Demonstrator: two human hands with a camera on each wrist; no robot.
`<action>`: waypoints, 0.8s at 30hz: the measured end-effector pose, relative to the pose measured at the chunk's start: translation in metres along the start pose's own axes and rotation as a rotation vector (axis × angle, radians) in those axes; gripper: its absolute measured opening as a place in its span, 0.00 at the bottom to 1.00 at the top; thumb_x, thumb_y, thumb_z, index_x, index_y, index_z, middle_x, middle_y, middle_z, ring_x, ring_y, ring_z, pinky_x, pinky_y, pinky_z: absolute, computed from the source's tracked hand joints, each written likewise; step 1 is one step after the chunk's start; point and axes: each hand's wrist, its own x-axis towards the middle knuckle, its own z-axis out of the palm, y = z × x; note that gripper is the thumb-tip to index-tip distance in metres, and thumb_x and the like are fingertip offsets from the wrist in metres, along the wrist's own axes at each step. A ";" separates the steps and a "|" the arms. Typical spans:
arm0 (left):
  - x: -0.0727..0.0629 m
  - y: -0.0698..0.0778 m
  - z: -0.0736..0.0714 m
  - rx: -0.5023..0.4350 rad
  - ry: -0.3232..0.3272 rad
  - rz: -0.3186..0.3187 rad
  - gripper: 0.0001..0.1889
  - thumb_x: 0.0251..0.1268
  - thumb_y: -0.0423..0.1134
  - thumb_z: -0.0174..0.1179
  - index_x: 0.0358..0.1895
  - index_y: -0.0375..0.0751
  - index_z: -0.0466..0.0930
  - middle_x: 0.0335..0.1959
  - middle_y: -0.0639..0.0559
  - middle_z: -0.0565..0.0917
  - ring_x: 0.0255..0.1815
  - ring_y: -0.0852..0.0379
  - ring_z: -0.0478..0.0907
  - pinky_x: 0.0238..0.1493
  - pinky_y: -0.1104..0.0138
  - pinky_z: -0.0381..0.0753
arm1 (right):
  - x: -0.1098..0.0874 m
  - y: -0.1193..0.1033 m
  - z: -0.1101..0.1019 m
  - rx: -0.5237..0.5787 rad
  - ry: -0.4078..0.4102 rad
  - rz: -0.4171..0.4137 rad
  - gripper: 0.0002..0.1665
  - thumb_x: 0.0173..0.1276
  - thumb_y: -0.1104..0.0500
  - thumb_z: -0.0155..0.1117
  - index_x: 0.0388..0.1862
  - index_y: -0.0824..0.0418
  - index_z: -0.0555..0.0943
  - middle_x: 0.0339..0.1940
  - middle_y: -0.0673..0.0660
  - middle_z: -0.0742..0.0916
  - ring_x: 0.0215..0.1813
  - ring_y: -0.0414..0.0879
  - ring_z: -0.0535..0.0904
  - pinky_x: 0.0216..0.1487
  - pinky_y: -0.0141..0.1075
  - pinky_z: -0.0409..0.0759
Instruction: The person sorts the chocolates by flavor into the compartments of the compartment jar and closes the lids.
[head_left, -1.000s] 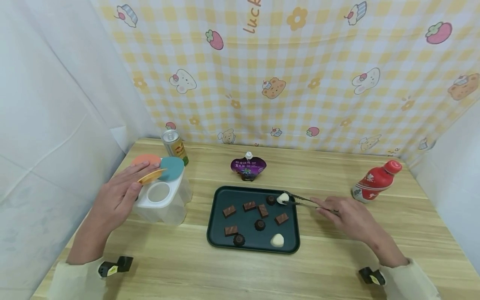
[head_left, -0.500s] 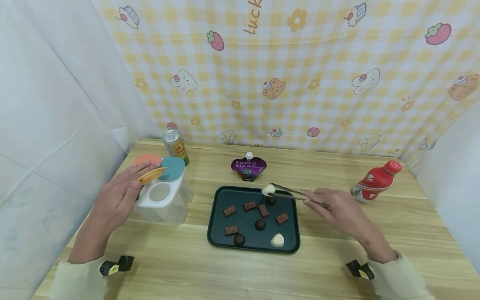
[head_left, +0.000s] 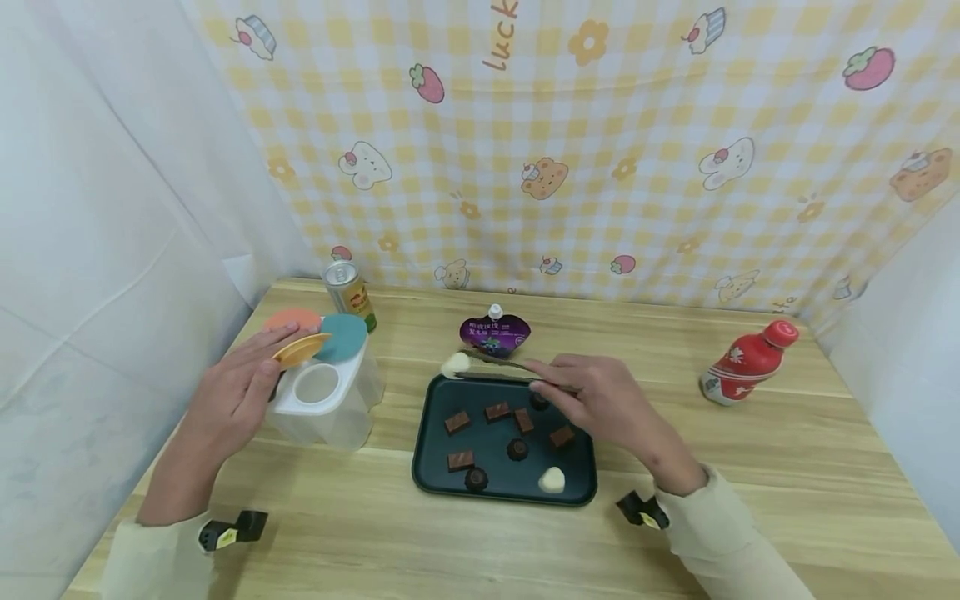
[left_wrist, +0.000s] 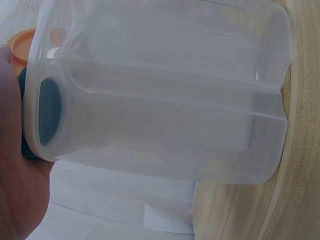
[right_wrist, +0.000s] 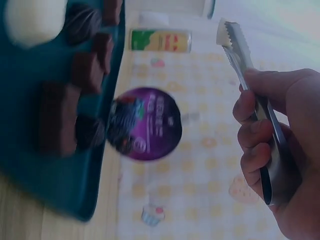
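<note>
Both hands are at work: the right hand (head_left: pixel 611 400) has its fingers curled round metal tongs (right_wrist: pixel 280 172), whose tips are clamped on a white piece (head_left: pixel 455 365) held over the far left corner of the dark green tray (head_left: pixel 513 479). Spread over the container's salmon lid (head_left: pixel 294 318), the left hand (head_left: pixel 236 392) lies with fingers extended, the yellow-orange lid (head_left: pixel 302 351) standing tilted between fingers and thumb; I cannot tell how firmly it is gripped. That lid's round opening is uncovered, and the teal lid (head_left: pixel 345 337) sits closed on the clear container (left_wrist: pixel 165 120) by the table's left edge.

Behind the tray's far edge, a purple pouch (right_wrist: pixel 145 125) carries white Chinese characters and a berry picture. A can (head_left: pixel 348 293) with red lettering, too small to read, stands near the table's far left corner; a red bottle (head_left: pixel 748 362) with white markings stands towards the far right one. On the backdrop cloth (head_left: pixel 450 167), "luck" is legible. Brown chocolates (head_left: pixel 461 460) and another white piece (head_left: pixel 552 479), near the tray's near right corner, lie on the tray.
</note>
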 end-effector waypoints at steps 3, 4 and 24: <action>-0.001 0.000 0.000 0.001 -0.006 0.002 0.20 0.82 0.33 0.46 0.67 0.33 0.79 0.66 0.38 0.79 0.75 0.63 0.65 0.74 0.72 0.56 | 0.014 -0.011 0.011 0.034 0.009 -0.025 0.19 0.72 0.58 0.71 0.61 0.57 0.87 0.34 0.48 0.89 0.26 0.32 0.75 0.26 0.30 0.74; -0.001 -0.001 0.000 0.004 -0.009 0.006 0.20 0.82 0.33 0.45 0.67 0.33 0.79 0.66 0.38 0.79 0.75 0.62 0.65 0.74 0.72 0.56 | 0.018 -0.015 0.015 0.045 0.014 -0.031 0.19 0.72 0.58 0.70 0.61 0.57 0.87 0.35 0.48 0.89 0.27 0.33 0.76 0.27 0.31 0.75; -0.002 0.000 -0.001 0.002 -0.018 -0.002 0.20 0.82 0.33 0.45 0.68 0.33 0.78 0.67 0.40 0.78 0.76 0.64 0.62 0.74 0.73 0.55 | 0.078 -0.079 0.066 0.023 0.069 -0.133 0.21 0.74 0.56 0.69 0.63 0.56 0.85 0.34 0.48 0.88 0.25 0.34 0.74 0.23 0.24 0.65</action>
